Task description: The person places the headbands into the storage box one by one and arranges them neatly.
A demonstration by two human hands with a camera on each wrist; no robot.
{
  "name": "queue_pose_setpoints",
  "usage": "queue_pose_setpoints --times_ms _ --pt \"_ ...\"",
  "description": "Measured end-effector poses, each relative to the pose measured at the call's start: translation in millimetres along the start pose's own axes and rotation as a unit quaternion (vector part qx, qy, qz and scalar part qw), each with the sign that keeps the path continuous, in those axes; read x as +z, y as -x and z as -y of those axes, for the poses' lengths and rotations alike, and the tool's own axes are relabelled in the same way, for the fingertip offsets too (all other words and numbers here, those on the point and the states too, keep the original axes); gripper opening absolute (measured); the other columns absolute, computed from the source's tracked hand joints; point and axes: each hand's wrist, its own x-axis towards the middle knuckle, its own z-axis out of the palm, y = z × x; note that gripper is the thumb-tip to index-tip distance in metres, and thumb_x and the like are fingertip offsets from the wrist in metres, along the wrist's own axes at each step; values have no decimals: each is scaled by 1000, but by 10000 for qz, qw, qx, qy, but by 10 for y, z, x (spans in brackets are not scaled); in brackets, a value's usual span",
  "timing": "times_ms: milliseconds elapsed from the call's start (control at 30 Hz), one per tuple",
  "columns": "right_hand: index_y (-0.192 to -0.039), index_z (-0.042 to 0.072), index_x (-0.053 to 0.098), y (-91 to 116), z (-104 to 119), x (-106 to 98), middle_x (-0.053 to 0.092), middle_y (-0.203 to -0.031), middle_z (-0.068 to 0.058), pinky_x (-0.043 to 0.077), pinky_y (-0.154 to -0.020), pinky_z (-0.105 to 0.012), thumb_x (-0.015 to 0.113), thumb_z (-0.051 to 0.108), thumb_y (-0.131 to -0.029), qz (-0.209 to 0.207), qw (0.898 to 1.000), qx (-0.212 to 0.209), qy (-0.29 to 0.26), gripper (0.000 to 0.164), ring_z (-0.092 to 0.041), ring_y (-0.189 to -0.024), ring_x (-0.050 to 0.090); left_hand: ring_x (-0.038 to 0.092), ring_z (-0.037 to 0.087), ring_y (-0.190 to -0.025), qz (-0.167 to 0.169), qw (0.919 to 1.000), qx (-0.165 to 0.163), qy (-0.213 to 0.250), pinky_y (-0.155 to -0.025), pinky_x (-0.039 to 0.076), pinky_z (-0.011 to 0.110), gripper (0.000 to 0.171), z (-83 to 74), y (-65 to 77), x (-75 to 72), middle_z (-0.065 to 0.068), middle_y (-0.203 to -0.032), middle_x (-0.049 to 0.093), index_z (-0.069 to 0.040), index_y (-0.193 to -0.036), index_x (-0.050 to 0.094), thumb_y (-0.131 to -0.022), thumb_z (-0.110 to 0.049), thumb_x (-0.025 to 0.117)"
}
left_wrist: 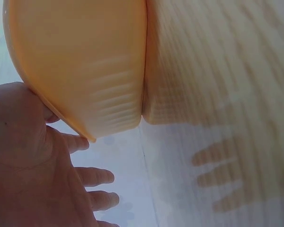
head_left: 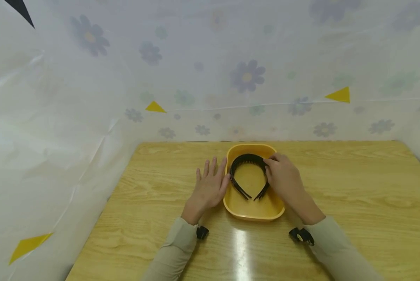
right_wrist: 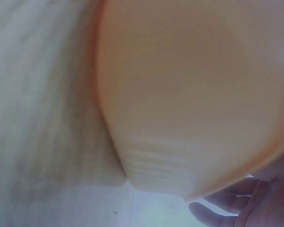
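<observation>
A black headband (head_left: 248,157) with small comb teeth along its inner edge lies in a yellow plastic basin (head_left: 253,214), its two ends pointing toward me. My right hand (head_left: 286,177) reaches over the basin's right rim and pinches the headband's right side between thumb and fingers. At the opposite side, my left hand (head_left: 210,186) has its fingers spread, with the thumb and index finger at the left rim. In the left wrist view, that hand (left_wrist: 42,161) rests against the rim of the basin (left_wrist: 109,56). The right wrist view has the right fingers (right_wrist: 213,216) partly hidden behind the basin wall.
The basin stands on a wood-grain table (head_left: 354,187), near its back edge. A pale flower-printed sheet (head_left: 203,58) hangs behind the table and along the left. Yellow triangles (head_left: 340,95) mark the sheet. Black wrist-worn devices (head_left: 301,235) sit at both cuffs.
</observation>
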Motion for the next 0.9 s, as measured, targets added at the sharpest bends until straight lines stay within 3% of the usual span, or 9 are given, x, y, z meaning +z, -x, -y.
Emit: queue_pose_setpoints --times_ms 300,500,700,900 --pt "-114 -5 75 -70 -117 -86 68 -106 -21 56 -76 -50 73 4 -92 -58 9992 49 -395 24 -37 -93 65 -4 38 -156 18 10000 -12 -47 -120 1 67 63 14 -55 3 13 -171 1 -23 -168 7 -112 -50 18" --pt "-114 -5 76 -69 -223 -168 68 -107 -22 54 -65 -47 72 3 -92 -116 9983 166 -553 23 -36 -85 65 -6 37 -156 90 9999 90 -80 -120 1 67 66 21 -77 41 13 -171 -1 -23 -168 6 -110 -55 15" --pt "-119 -7 73 -72 -359 -240 65 -112 -27 53 -77 -57 75 6 -92 -262 9970 233 -692 30 -45 -100 61 -4 36 -156 47 9999 106 83 -120 1 66 65 59 -81 18 11 -171 -2 -26 -167 7 -110 -55 16" --pt "-127 -6 69 41 -623 -362 62 -121 -29 49 -80 -63 73 10 -95 -212 9950 480 -851 36 -49 -107 58 1 41 -156 -64 9997 144 166 -119 4 68 63 157 -118 8 14 -172 2 -22 -167 12 -112 -51 20"
